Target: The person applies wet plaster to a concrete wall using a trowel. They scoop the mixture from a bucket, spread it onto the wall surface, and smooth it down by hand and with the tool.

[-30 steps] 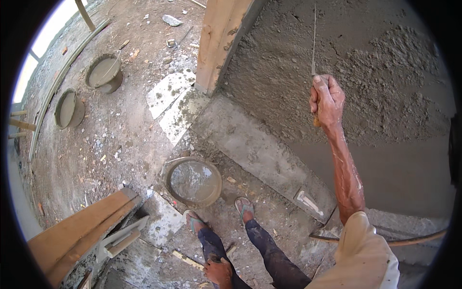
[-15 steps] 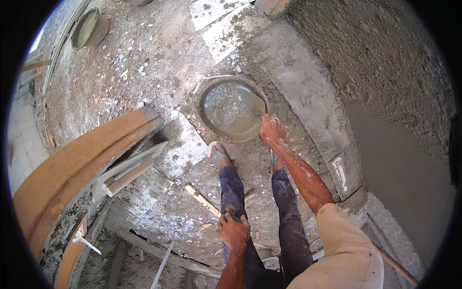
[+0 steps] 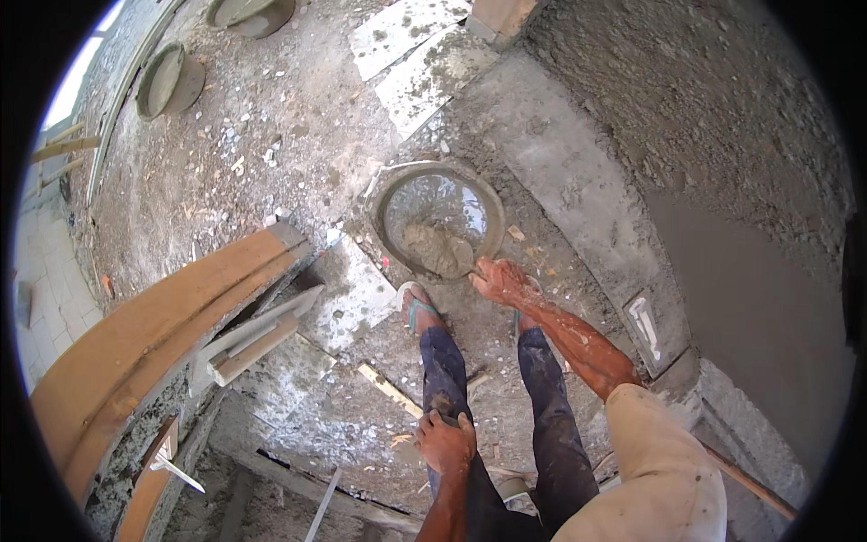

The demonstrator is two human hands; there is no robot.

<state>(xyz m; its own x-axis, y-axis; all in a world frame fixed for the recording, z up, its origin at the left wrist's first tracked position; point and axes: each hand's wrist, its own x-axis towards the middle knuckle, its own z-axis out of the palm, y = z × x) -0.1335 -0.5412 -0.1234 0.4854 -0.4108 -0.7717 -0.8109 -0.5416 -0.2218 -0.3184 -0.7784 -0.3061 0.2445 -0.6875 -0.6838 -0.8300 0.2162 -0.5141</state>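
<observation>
At the near right rim of a round bucket [image 3: 377,217], my right hand [image 3: 499,282] is closed round the handle of a trowel [image 3: 462,258]. The trowel's blade lies in the bucket, largely covered by a grey lump of wet mortar [image 3: 424,242]. Shiny water or thin slurry [image 3: 438,200] fills the far side of the bucket. My left hand [image 3: 447,444] rests on my left knee, fingers spread over the dark trousers and holding nothing. My feet, in flip-flops, stand just behind the bucket.
Two more mortar buckets [image 3: 172,83] stand at the far left. A curved wooden form [image 3: 172,316] sits at left, with boards beside it. Mortar-spotted white sheets [image 3: 433,77] lie ahead. To the right, a concrete ledge [image 3: 578,181] borders smooth and rough mortar. Rubble litters the ground.
My right hand has drawn the trowel from the bucket's right side toward its near side, and a mortar lump now shows on the blade. My left hand stays on the knee. The view has shifted slightly.
</observation>
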